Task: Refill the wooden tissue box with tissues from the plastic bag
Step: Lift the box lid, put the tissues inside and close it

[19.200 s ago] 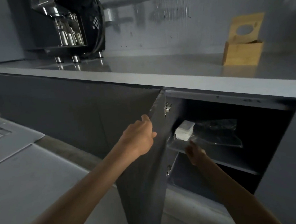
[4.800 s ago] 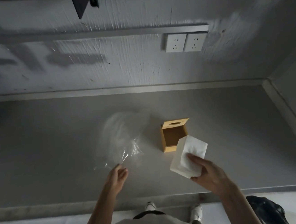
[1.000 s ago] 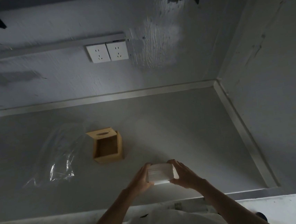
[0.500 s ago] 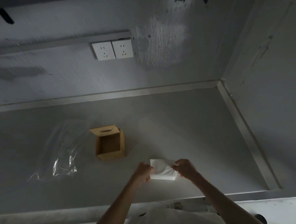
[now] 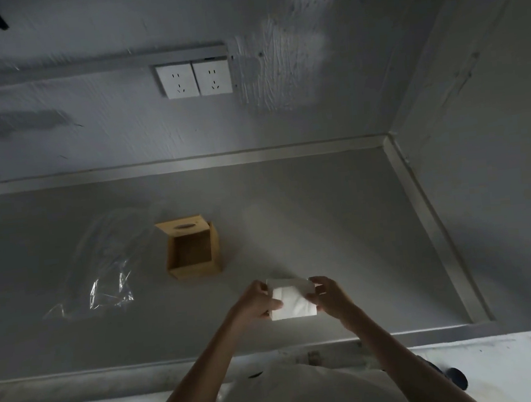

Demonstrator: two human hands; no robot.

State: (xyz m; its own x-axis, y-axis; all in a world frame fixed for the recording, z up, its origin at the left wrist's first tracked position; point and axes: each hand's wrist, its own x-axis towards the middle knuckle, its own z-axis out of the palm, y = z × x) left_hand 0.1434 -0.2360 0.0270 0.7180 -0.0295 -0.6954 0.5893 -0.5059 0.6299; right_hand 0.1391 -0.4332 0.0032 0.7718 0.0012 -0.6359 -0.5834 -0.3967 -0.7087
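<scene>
A white stack of tissues (image 5: 293,300) is held above the near part of the grey counter (image 5: 325,227). My left hand (image 5: 256,302) grips its left side and my right hand (image 5: 330,295) grips its right side. The wooden tissue box (image 5: 193,253) stands on the counter to the upper left of my hands, its inside bare and its lid (image 5: 182,226) with the oval slot swung back. The clear plastic bag (image 5: 102,274) lies flat and crumpled left of the box.
The counter ends at a wall behind and a side wall (image 5: 485,212) on the right, with a raised trim along both. Two white power sockets (image 5: 194,79) sit on the back wall. The counter's front edge (image 5: 112,374) runs below my hands.
Both hands have kept hold of the tissue stack and turned it, so a broad white face now shows toward me. The box and bag have not moved.
</scene>
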